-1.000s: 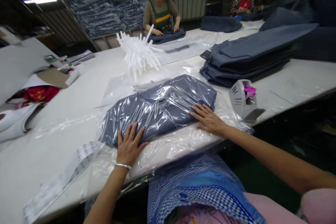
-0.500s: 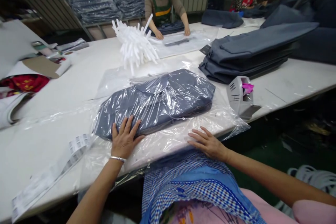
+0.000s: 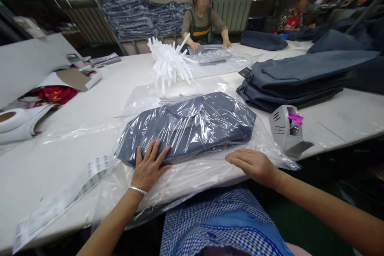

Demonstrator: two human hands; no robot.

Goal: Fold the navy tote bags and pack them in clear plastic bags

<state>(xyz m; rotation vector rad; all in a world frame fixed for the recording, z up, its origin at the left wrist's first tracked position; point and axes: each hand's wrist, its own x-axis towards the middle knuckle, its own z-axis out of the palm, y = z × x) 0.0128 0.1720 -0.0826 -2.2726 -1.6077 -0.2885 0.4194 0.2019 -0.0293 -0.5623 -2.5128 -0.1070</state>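
A dark blue-grey fabric bag (image 3: pixel 186 128) lies flat inside a clear plastic bag (image 3: pixel 207 168) on the table in front of me. My left hand (image 3: pixel 150 166) rests on its near left edge through the film, fingers spread, a bracelet at the wrist. To the right, my right hand (image 3: pixel 255 165) is closed at the near edge of the plastic, fingers pressed together; its thumb is hidden. Loose film hangs over the table's front edge.
Beyond the bag lies a bundle of white strips (image 3: pixel 171 62). On the right are stacked dark fabric bags (image 3: pixel 294 76) and a tape dispenser (image 3: pixel 285 132). A label strip (image 3: pixel 75 196) trails at left. Across the table (image 3: pixel 60 136), a co-worker (image 3: pixel 205 24) handles plastic.
My right hand's fingers have drawn together at the plastic edge. My left hand stays on the bag. The view has tilted up, and the co-worker's hands have lifted some film.
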